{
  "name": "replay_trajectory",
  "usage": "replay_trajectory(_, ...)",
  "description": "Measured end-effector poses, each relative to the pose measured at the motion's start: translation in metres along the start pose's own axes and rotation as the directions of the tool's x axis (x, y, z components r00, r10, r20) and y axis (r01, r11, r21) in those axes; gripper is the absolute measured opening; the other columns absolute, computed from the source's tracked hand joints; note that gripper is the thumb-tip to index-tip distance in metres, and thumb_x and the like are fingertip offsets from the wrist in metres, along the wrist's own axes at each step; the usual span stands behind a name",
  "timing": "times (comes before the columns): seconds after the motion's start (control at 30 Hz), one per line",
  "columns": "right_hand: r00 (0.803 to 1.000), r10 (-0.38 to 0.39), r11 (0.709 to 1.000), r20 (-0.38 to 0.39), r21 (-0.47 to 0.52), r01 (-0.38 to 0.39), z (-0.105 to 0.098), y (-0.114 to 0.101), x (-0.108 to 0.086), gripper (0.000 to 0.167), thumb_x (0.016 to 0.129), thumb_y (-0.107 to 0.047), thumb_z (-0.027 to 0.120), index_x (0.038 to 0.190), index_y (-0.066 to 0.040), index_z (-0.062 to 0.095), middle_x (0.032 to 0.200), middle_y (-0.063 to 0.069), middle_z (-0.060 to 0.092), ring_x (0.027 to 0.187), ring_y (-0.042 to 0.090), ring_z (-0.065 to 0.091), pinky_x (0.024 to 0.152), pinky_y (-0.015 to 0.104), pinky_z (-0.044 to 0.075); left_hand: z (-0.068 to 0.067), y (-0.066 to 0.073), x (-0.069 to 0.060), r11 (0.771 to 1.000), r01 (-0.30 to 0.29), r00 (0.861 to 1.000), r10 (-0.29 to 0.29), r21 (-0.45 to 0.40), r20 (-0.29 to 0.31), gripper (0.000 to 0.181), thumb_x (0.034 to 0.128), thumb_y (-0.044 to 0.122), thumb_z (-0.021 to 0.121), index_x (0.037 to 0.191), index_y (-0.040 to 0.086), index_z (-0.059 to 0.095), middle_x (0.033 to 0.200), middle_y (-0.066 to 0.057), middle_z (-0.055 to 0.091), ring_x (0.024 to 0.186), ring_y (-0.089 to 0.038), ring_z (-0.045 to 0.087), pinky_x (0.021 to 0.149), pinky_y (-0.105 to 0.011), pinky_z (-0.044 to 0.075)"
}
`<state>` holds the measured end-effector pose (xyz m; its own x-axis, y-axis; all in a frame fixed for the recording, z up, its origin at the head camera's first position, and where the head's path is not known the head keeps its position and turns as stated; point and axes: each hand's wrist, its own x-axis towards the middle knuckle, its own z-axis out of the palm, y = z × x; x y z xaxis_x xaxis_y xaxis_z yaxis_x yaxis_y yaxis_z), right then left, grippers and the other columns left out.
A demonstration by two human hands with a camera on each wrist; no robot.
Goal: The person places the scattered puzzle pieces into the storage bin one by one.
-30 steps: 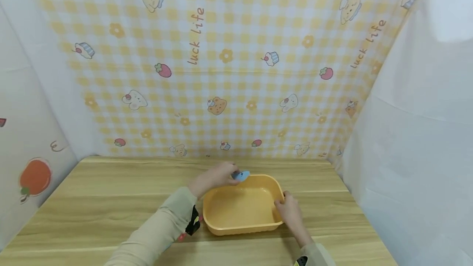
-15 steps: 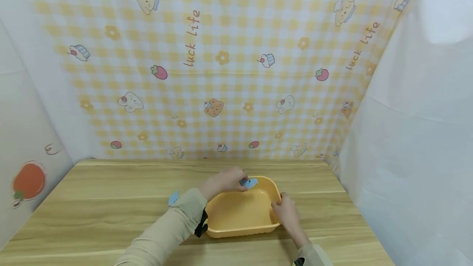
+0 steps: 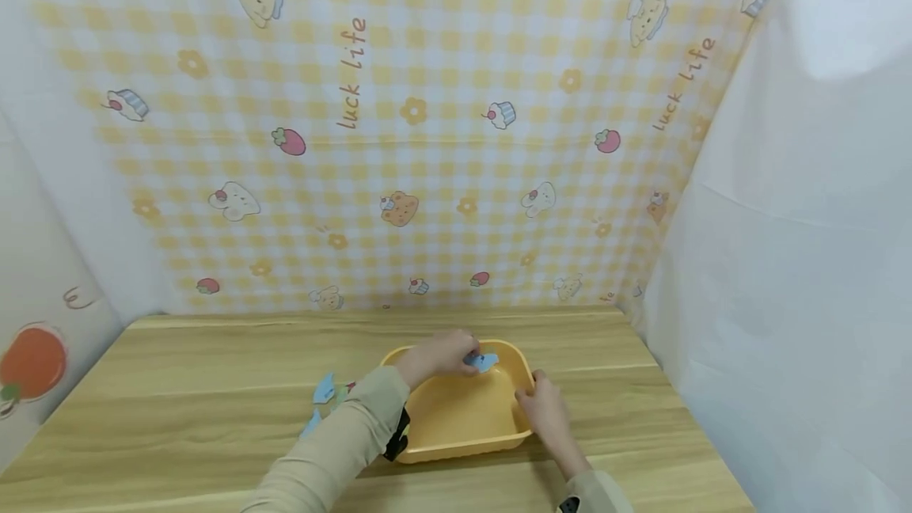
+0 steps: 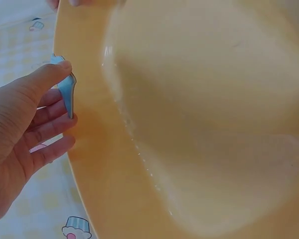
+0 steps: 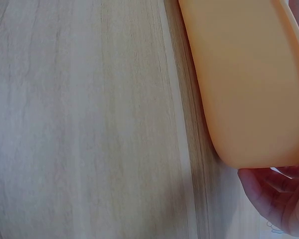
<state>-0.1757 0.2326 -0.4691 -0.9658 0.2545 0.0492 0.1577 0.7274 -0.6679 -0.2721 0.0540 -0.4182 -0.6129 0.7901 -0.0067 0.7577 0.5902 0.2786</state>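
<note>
A yellow-orange plastic basin [image 3: 473, 410] stands on the wooden table. My left hand [image 3: 443, 354] is at its back rim and pinches a thin, flat blue piece [image 3: 486, 362] with dark marks on it. Seen from the left wrist, the thumb of that hand [image 4: 25, 114] presses the blue piece [image 4: 67, 92] against the fingers, beside the basin's wall [image 4: 97, 149]. My right hand [image 3: 547, 412] grips the basin's right side, thumb over the rim. In the right wrist view, the right hand [image 5: 281, 196] is partly cut off at the basin's corner.
Left of the basin lie two more flat blue pieces, one farther back [image 3: 324, 389] and one nearer [image 3: 310, 423]. A green piece [image 3: 340, 397] is partly hidden by the left sleeve [image 3: 342, 442]. A checked cloth [image 3: 442, 157] hangs behind the table.
My left hand has moved right and lower at the basin's back rim, still pinching the blue piece. Flat pieces on the left have come into view past the sleeve. The right hand keeps its grip.
</note>
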Motion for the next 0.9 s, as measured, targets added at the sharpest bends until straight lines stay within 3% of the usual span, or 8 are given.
replay_trajectory(0.27,1.0,0.002,1.0,0.004,0.001,-0.003,0.0,-0.002,0.0,0.035,0.081,-0.01,0.056,0.109,0.01,0.051,0.068,0.009,0.055,0.056,0.016,0.05,0.047,0.025,0.04,0.008,0.002,0.007,0.999,-0.009,1.0,0.008,0.037,0.017,0.02,0.0796,0.025,0.069,0.089,0.007,0.068,0.082,0.0,0.061,0.067,-0.005,0.044,0.06,-0.016,0.038)
replay_trajectory(0.47,1.0,0.015,1.0,0.015,0.0,-0.015,0.001,-0.002,0.0,0.034,0.082,-0.01,0.057,0.109,0.009,0.051,0.067,0.008,0.053,0.056,0.016,0.049,0.047,0.025,0.039,0.017,0.005,0.012,0.999,-0.014,0.999,0.012,0.039,0.049,0.016,0.0796,0.023,0.069,0.08,0.008,0.066,0.07,0.005,0.052,0.06,-0.005,0.037,0.054,-0.016,0.032)
replay_trajectory(0.63,1.0,0.019,1.0,0.018,0.0,-0.019,0.002,-0.001,0.0,0.032,0.082,-0.01,0.056,0.107,0.009,0.052,0.066,0.006,0.052,0.056,0.015,0.048,0.047,0.025,0.038,0.019,0.01,0.016,0.998,-0.003,0.997,-0.002,0.066,0.08,0.016,0.0794,0.023,0.07,0.079,0.008,0.065,0.069,0.007,0.049,0.06,-0.005,0.036,0.055,-0.016,0.031)
replay_trajectory(0.73,1.0,0.02,1.0,0.014,0.01,-0.02,0.002,0.0,0.0,0.031,0.082,-0.01,0.056,0.107,0.009,0.052,0.066,0.006,0.051,0.055,0.015,0.048,0.046,0.024,0.038,0.018,0.013,0.017,0.994,0.005,0.993,-0.018,0.111,0.119,0.018,0.0803,0.024,0.069,0.073,0.01,0.059,0.066,0.007,0.045,0.059,-0.005,0.034,0.053,-0.017,0.03)
replay_trajectory(0.9,1.0,0.02,1.0,0.024,0.014,-0.02,0.003,0.0,0.0,0.032,0.083,-0.01,0.056,0.109,0.009,0.051,0.068,0.007,0.054,0.056,0.014,0.05,0.047,0.024,0.041,0.016,0.015,0.02,0.984,0.011,0.983,-0.043,0.176,0.177,0.035,0.0813,0.022,0.067,0.06,0.014,0.04,0.058,0.007,0.032,0.053,-0.006,0.028,0.049,-0.018,0.024)
